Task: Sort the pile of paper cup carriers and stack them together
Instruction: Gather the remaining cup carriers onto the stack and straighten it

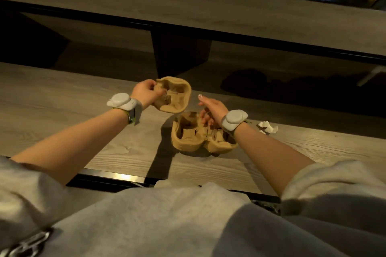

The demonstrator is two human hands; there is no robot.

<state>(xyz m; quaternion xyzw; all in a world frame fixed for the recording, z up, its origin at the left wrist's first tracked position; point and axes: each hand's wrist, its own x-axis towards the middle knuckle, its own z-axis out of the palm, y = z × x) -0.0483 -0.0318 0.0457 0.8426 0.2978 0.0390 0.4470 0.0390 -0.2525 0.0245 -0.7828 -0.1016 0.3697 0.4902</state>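
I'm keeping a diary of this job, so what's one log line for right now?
left hand: holds lifted carrier | right hand: open over carrier stack | stack: on table | crumpled paper: right of stack

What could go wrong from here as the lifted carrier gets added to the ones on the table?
The left hand holds the lifted carrier tilted, so it might not nest squarely. The right hand rests open over the stack rather than gripping it, so the stack could slide. The crumpled paper scrap lies near that wrist and could get knocked.
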